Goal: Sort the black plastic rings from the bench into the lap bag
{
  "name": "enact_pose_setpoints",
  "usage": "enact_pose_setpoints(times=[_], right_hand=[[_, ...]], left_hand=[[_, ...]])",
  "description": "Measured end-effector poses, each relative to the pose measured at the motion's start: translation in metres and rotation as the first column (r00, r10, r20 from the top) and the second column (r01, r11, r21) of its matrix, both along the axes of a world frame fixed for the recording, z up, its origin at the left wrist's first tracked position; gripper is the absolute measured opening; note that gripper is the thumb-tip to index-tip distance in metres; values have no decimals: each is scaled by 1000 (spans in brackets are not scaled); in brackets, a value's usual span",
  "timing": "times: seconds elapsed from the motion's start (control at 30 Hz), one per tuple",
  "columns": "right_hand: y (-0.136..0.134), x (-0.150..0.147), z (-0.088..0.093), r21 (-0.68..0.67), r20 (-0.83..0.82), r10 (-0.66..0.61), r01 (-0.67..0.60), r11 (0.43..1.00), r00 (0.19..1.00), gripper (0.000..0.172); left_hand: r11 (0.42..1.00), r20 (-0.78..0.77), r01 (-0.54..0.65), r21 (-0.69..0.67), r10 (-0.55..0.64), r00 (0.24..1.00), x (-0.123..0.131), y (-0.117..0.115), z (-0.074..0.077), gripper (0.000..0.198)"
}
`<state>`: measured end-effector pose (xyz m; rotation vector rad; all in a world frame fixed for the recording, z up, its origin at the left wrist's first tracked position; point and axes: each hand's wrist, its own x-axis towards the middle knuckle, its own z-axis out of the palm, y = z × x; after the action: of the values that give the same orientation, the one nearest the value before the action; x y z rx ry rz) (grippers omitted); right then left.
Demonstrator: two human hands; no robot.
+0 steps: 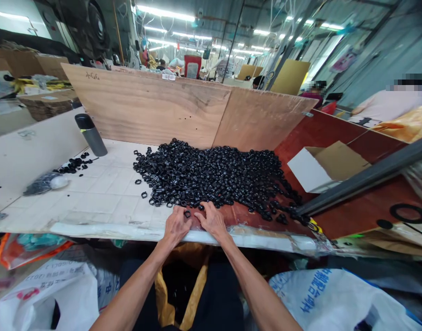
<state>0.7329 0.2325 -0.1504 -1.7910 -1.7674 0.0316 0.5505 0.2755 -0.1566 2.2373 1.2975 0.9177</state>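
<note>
A wide heap of small black plastic rings (211, 174) covers the middle of the table. At its front edge, my left hand (176, 225) has one black ring (187, 214) between thumb and index finger. My right hand (213, 222) lies just beside it, palm down, its thumb apart from the fingers. The right fingertips reach the heap's near edge, close to another dark ring. Below the table edge, a yellow-rimmed bag (160, 294) stands open between my forearms, with dark contents that I cannot make out.
A grey bottle (93, 135) stands at the left, near scattered black pieces (74, 164) and a plastic bag (41, 184). Wooden boards (155, 110) wall the back. An open carton (330, 168) and a slanting metal bar (366, 177) are at the right. Other people sit beyond.
</note>
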Motion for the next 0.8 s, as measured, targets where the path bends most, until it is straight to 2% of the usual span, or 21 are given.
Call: enact_pose_setpoints(times=[0.13, 0.2, 0.27, 0.37, 0.43, 0.6, 0.7, 0.8], right_hand=[[-1, 1, 2, -13, -6, 79, -79, 997, 997, 17], [-2, 1, 0, 20, -100, 165, -164, 986, 981, 17], [-2, -2, -3, 43, -283, 211, -207, 977, 936, 22], [-1, -12, -4, -2, -625, 149, -192, 981, 767, 26], [0, -20, -2, -28, -742, 104, -186, 982, 663, 28], [1, -27, 0, 19, -791, 151, -223, 975, 593, 29], [1, -25, -4, -47, -851, 69, -206, 977, 521, 34], [0, -25, -7, -81, -872, 11, -165, 983, 490, 36]], left_hand=[[999, -16, 41, 36, -40, 999, 3, 2, -4, 23], [998, 37, 55, 25, -56, 998, 1, 2, -5, 23], [997, 116, 77, 6, -77, 990, -1, 2, -6, 27], [989, 256, 146, -6, -140, 957, -5, 3, -6, 36], [978, 337, 204, -40, -179, 924, -6, 4, -5, 34], [920, 552, 305, -248, -124, 824, -5, 4, -1, 21], [898, 571, 332, -289, -117, 813, -5, 3, 1, 20], [893, 571, 339, -297, -119, 813, -5, 2, 3, 21]])
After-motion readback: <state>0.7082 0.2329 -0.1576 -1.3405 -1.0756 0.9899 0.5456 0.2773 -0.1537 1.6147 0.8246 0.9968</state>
